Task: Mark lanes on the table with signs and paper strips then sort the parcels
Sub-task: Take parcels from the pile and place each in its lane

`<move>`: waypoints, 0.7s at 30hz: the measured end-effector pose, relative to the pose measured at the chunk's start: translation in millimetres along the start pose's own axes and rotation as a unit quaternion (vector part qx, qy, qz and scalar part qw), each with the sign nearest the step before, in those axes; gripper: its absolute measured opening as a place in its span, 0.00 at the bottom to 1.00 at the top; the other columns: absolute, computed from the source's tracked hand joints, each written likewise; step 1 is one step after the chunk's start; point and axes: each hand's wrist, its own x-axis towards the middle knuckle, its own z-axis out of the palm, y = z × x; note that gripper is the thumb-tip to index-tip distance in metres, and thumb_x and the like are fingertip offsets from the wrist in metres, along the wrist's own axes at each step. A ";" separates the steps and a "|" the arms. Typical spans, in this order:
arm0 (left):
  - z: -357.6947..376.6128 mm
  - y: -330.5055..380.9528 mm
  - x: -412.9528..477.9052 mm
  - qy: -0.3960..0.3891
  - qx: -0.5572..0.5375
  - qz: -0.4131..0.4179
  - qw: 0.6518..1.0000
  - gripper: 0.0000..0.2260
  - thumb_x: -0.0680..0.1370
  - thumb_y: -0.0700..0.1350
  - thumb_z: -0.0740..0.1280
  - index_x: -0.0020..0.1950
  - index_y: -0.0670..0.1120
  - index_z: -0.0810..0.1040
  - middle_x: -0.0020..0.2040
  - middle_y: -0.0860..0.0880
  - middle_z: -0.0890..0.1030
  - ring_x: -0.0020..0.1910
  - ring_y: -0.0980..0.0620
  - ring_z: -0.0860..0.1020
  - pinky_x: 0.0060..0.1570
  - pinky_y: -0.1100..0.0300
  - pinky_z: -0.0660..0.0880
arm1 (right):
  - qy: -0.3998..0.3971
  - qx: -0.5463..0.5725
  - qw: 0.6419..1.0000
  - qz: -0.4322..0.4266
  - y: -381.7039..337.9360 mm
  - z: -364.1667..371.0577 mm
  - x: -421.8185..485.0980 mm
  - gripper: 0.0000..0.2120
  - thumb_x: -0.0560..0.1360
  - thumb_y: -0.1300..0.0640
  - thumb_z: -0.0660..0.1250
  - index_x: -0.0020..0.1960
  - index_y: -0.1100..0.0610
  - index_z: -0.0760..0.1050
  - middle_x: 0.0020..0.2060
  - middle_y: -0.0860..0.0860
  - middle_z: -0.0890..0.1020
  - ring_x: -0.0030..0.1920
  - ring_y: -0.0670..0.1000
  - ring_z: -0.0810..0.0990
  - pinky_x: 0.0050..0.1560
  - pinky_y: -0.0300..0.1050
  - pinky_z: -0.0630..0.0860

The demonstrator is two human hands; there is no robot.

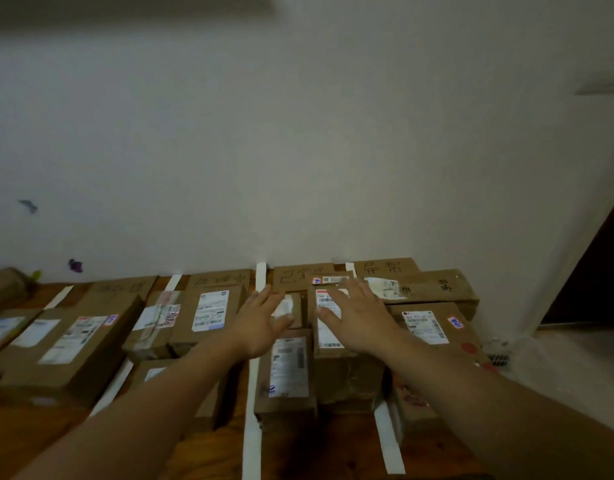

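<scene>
Two bare hands reached forward over the third lane of the brown wooden table [28,441], between two long white paper strips [252,403] that ran from the near edge toward the wall. The left hand [260,320] and the right hand [359,320] were both spread, fingers loosely extended, palms down, gripping nothing. Whether the palms actually pressed on cardboard or hovered just above it could not be told through the blur.

Under and between them sat the tall brown cardboard parcel with a white shipping label [333,341], its long axis running away from the person, toward the handwritten brown cardboard sign [300,277] propped against the white wall [298,133]. The right hand lay over its top and was clearly the nearer; the left covered a smaller brown box [288,310] just beside it. A flatter labelled brown parcel [286,372] lay nearest the person.

Sorting looked nearly finished, with every lane filled. Squaring this stack would likely mean a push straight along that axis.
</scene>
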 end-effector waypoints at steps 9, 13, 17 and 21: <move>-117.8 -155.3 -52.9 0.056 0.070 -0.045 0.995 0.28 0.81 0.57 0.54 0.77 0.48 0.54 0.78 0.45 0.52 0.76 0.49 0.47 0.72 0.55 0.44 | 0.006 -0.024 0.997 -0.067 -166.2 6.5 61.7 0.33 0.77 0.33 0.48 0.76 0.50 0.59 0.76 0.55 0.57 0.76 0.55 0.53 0.74 0.53 0.52; -167.5 -253.6 -99.2 0.064 0.071 -0.085 0.992 0.28 0.80 0.60 0.54 0.77 0.51 0.52 0.78 0.46 0.50 0.76 0.47 0.46 0.73 0.51 0.46 | -0.028 -0.017 0.995 -0.093 -271.9 32.3 84.6 0.33 0.78 0.33 0.47 0.76 0.51 0.58 0.76 0.55 0.57 0.76 0.55 0.54 0.73 0.53 0.54; -216.3 -342.3 -148.1 0.062 0.079 -0.132 0.986 0.28 0.80 0.59 0.53 0.77 0.51 0.51 0.78 0.46 0.48 0.76 0.46 0.44 0.72 0.53 0.44 | -0.043 0.000 0.991 -0.126 -378.3 62.7 103.8 0.33 0.78 0.33 0.47 0.76 0.51 0.58 0.76 0.55 0.59 0.75 0.55 0.55 0.73 0.54 0.55; -262.1 -428.5 -186.1 0.072 0.054 -0.181 0.979 0.28 0.81 0.59 0.52 0.77 0.50 0.51 0.78 0.46 0.48 0.76 0.47 0.44 0.72 0.54 0.43 | -0.060 -0.006 0.984 -0.166 -473.7 93.3 127.9 0.34 0.77 0.33 0.47 0.75 0.51 0.59 0.75 0.54 0.62 0.73 0.57 0.59 0.71 0.54 0.59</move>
